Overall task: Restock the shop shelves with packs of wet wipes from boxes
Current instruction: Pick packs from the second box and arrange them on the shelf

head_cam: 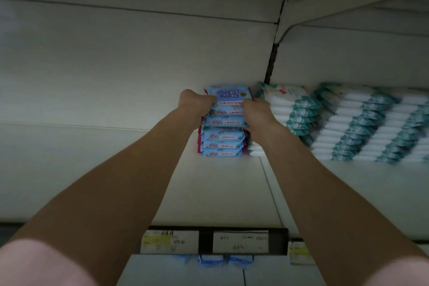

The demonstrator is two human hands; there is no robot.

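Clamping a bundle of blue wet-wipe packs (228, 105) between both hands, arms stretched deep over the shelf (209, 193). Left hand (196, 102) curled round the bundle's 9 o'clock end, right hand (256, 111) curled round its 3 o'clock end; fingertips mostly hidden behind the packs. About three packs in the grip, top one tipped label-up toward the camera. Long axis of the bundle running 9-to-3, square across the reach; neither hand clearly nearer, the left sitting slightly higher in frame. Directly at 6 o'clock of the hands: lower stack (221, 144) of three matching blue packs, flat on the shelf, same 9-to-3 axis. Cannot tell whether the bundle rests on that stack or hangs just above it; only a thin dark seam between them. Just beside at 3 o'clock: leaning rows of teal-and-white packs (301, 111), filling the neighbouring bay. Far toward 6 o'clock, on the shelf's front edge: price labels (240, 241). Judgement: next move probably straight down toward 6 o'clock, keeping ends flush with the lower stack. Possible snag: right knuckles brushing the teal-and-white packs on release.
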